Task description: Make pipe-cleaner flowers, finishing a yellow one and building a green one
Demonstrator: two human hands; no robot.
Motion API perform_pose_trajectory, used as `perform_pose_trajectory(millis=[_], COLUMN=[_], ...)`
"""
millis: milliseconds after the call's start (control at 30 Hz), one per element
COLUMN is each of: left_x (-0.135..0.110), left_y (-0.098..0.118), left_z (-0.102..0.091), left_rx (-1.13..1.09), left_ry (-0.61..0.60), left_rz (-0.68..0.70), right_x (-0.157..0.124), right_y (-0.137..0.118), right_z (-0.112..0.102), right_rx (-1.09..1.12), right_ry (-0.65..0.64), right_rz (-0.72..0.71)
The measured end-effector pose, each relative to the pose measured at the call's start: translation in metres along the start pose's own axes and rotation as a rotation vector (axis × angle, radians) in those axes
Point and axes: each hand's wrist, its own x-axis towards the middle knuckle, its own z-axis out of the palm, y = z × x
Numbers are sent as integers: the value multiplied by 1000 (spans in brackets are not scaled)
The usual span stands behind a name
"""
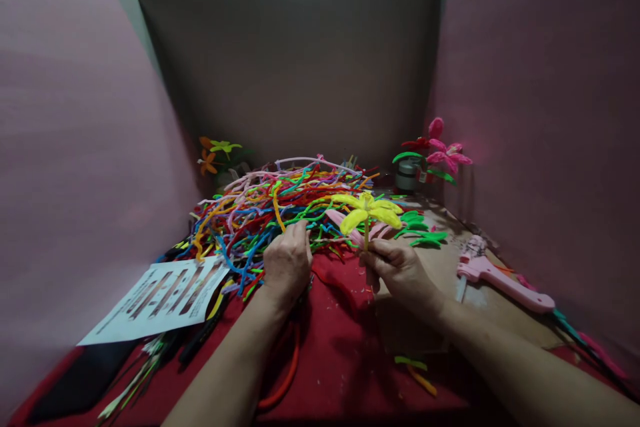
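My right hand [395, 270] pinches the stem of a yellow pipe-cleaner flower [367, 210], whose petals spread outward above the fingers. My left hand [287, 260] is closed at the near edge of a heap of coloured pipe cleaners [300, 197]. An orange pipe cleaner [277, 203] rises just above its knuckles; whether the fingers hold it is hidden. Behind the yellow flower lie pink petal pieces [336, 217], and green leaf shapes [425, 238] rest to its right.
At right, a pink glue gun [510, 280] lies on a cardboard sheet [410, 320]. A printed paper [155, 300] and black scissors or tool handles [197, 340] are at left. Finished pink flowers [447, 153] and orange ones [207, 161] stand at the back. Pink panels flank the red-covered table [335, 360].
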Motion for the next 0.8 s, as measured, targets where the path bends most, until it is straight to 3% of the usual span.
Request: perform_pose_trajectory(millis=[133, 333, 467, 567, 633, 700, 800], left_x=[0, -2, 5, 3, -9, -28, -60], left_y=[4, 13, 4, -8, -15, -20, -26], left_z=[-2, -3, -12, -35, -53, -66, -71], left_rx=[-343, -568, -529, -468, -326, -163, -45], left_ry=[-85, -159, -228, -364, -493, -547, -658], left_rz=[-24, -22, -12, 20, 87, 127, 142], right_x=[2, 2, 3, 3, 3, 3, 3], right_y=[5, 8, 13, 17, 17, 14, 9], right_z=[0, 1, 0, -2, -3, -4, -4], right_rx=[-56, -111, -104, -125, -149, -175, -207], right_ry=[12, 48, 64, 74, 87, 87, 73], right_rz=[-63, -142, -135, -129, -146, -187, -265])
